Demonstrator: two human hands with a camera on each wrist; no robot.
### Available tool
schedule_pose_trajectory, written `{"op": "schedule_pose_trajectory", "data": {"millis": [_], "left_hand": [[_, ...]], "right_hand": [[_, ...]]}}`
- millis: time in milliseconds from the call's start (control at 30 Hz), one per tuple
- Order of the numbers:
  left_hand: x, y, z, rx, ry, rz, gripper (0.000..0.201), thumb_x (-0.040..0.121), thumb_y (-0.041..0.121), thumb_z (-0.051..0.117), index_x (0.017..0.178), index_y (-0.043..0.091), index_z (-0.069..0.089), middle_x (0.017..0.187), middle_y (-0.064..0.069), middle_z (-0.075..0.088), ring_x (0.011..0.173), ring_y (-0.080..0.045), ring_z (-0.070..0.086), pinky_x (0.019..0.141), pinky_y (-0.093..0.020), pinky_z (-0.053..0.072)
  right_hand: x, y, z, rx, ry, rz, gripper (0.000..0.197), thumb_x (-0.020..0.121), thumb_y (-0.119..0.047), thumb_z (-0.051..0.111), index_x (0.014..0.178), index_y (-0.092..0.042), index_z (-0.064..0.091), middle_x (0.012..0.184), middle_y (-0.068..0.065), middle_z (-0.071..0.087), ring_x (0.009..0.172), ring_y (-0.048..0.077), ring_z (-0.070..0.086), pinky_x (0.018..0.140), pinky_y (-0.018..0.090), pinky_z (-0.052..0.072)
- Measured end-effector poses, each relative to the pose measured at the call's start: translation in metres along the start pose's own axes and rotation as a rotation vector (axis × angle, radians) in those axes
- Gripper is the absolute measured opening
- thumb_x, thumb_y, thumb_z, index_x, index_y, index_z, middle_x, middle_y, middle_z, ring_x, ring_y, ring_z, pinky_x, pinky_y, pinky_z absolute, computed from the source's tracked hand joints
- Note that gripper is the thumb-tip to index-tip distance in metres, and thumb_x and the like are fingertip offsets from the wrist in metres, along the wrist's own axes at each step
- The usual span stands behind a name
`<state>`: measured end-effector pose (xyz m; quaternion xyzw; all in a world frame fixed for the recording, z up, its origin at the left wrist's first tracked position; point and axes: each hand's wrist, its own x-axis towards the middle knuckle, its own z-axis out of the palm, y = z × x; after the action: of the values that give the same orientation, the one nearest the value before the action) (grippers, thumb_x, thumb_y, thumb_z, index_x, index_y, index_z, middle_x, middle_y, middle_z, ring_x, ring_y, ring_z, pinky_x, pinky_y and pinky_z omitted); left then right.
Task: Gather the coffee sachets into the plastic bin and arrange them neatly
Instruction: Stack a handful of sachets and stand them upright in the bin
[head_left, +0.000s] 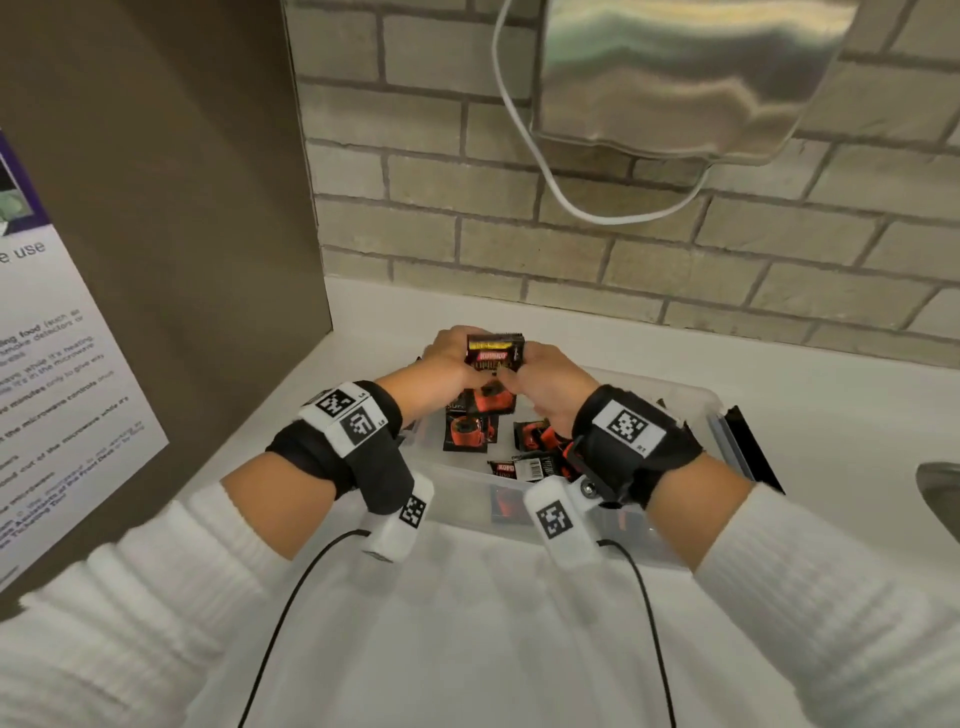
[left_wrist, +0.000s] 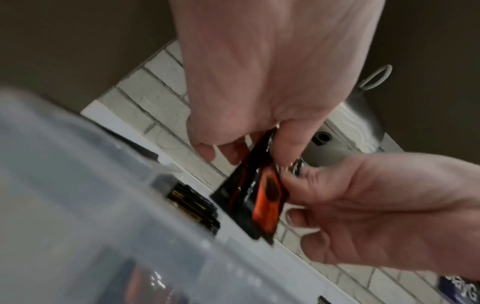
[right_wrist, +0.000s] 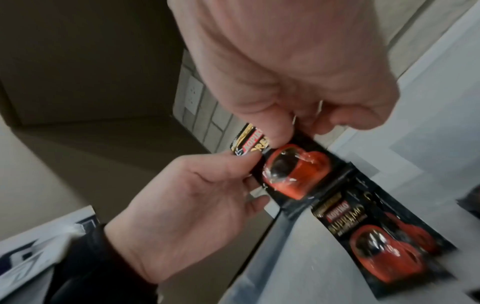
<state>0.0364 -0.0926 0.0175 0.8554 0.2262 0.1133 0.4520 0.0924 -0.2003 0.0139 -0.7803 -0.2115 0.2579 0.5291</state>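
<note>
Both hands hold one small stack of black-and-red coffee sachets upright above the far end of the clear plastic bin. My left hand pinches the stack's left edge and my right hand pinches its right edge. The left wrist view shows the stack edge-on between left fingers and right fingers. In the right wrist view the front sachet shows a red cup. Several loose sachets lie scattered on the bin floor.
A brown cabinet side with a printed notice stands to the left. The brick wall carries a metal dispenser and a white cable. A sink edge and a black object lie right of the bin.
</note>
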Motion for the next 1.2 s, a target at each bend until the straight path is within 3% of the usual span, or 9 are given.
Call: {"op": "schedule_pose_trajectory", "data": {"millis": [67, 200, 300, 367, 433, 500, 667, 867, 1200], "left_hand": [[-0.003, -0.010, -0.013, 0.051, -0.031, -0.047, 0.066, 0.081, -0.002, 0.065, 0.139, 0.012, 0.037, 0.140, -0.011, 0.042, 0.131, -0.027, 0.037, 0.108, -0.035, 0.033], [-0.010, -0.038, -0.028, 0.353, -0.138, -0.079, 0.073, 0.084, 0.025, 0.066, 0.144, 0.019, 0.026, 0.145, -0.008, 0.027, 0.134, -0.029, 0.023, 0.105, -0.035, 0.028], [-0.016, -0.056, -0.028, 0.439, -0.262, -0.082, 0.085, 0.081, 0.033, 0.068, 0.146, 0.020, 0.017, 0.150, -0.010, 0.016, 0.139, -0.032, 0.015, 0.107, -0.037, 0.032], [-0.019, -0.061, -0.026, 0.444, -0.284, -0.057, 0.088, 0.081, 0.032, 0.068, 0.147, 0.022, 0.011, 0.155, -0.012, 0.002, 0.143, -0.029, 0.002, 0.114, -0.038, 0.019], [-0.021, -0.060, -0.027, 0.453, -0.279, -0.017, 0.080, 0.082, 0.029, 0.067, 0.143, 0.024, 0.016, 0.155, -0.016, -0.004, 0.144, -0.029, -0.004, 0.115, -0.036, 0.010], [-0.022, -0.057, -0.027, 0.492, -0.323, -0.012, 0.067, 0.084, 0.028, 0.065, 0.137, 0.025, 0.025, 0.154, -0.019, -0.012, 0.144, -0.032, -0.008, 0.116, -0.039, 0.006], [-0.025, -0.054, -0.021, 0.711, -0.411, 0.001, 0.035, 0.092, 0.034, 0.052, 0.127, 0.031, 0.046, 0.152, -0.019, -0.025, 0.140, -0.037, -0.023, 0.116, -0.048, -0.006], [-0.017, -0.051, -0.012, 0.972, -0.378, 0.045, 0.030, 0.095, 0.039, 0.045, 0.120, 0.032, 0.059, 0.153, -0.014, -0.026, 0.137, -0.032, -0.033, 0.112, -0.058, -0.012], [-0.011, -0.056, 0.000, 1.152, -0.304, 0.012, 0.040, 0.093, 0.033, 0.048, 0.133, 0.034, 0.047, 0.154, -0.010, -0.025, 0.138, -0.031, -0.031, 0.108, -0.066, -0.005]], "right_hand": [[0.007, 0.001, 0.002, -0.147, -0.032, 0.061, 0.028, 0.091, -0.003, 0.052, 0.119, 0.001, 0.056, 0.083, 0.008, 0.058, 0.069, 0.014, 0.052, 0.060, 0.018, 0.045], [0.015, 0.006, -0.001, -0.866, -0.275, 0.015, 0.041, 0.100, -0.029, 0.036, 0.133, -0.007, 0.047, 0.120, 0.013, 0.058, 0.110, 0.028, 0.054, 0.095, 0.035, 0.044], [0.018, 0.003, 0.004, -1.230, -0.425, -0.084, 0.046, 0.099, -0.037, 0.035, 0.129, -0.006, 0.051, 0.124, 0.012, 0.058, 0.112, 0.028, 0.054, 0.098, 0.034, 0.042], [0.024, 0.002, 0.013, -1.234, -0.477, -0.065, 0.042, 0.098, -0.029, 0.044, 0.126, 0.000, 0.053, 0.126, 0.013, 0.058, 0.106, 0.027, 0.057, 0.097, 0.032, 0.044], [0.026, 0.000, 0.020, -1.420, -0.512, -0.128, 0.043, 0.098, -0.031, 0.042, 0.125, 0.000, 0.053, 0.125, 0.012, 0.058, 0.105, 0.027, 0.057, 0.080, 0.024, 0.043], [0.028, -0.004, 0.021, -1.498, -0.489, -0.159, 0.048, 0.099, -0.039, 0.034, 0.126, -0.003, 0.052, 0.124, 0.012, 0.058, 0.112, 0.028, 0.055, 0.070, 0.025, 0.038], [0.032, -0.002, 0.025, -1.607, -0.561, -0.231, 0.044, 0.099, -0.034, 0.038, 0.125, -0.002, 0.053, 0.123, 0.013, 0.059, 0.113, 0.028, 0.055, 0.076, 0.026, 0.041], [0.032, 0.003, 0.022, -1.644, -0.617, -0.428, 0.037, 0.098, -0.027, 0.042, 0.126, -0.005, 0.053, 0.124, 0.011, 0.059, 0.114, 0.027, 0.054, 0.098, 0.032, 0.041], [0.028, 0.005, 0.018, -1.554, -0.625, -0.500, 0.037, 0.100, -0.024, 0.038, 0.122, -0.003, 0.058, 0.117, 0.015, 0.061, 0.108, 0.029, 0.055, 0.085, 0.023, 0.033]]}}
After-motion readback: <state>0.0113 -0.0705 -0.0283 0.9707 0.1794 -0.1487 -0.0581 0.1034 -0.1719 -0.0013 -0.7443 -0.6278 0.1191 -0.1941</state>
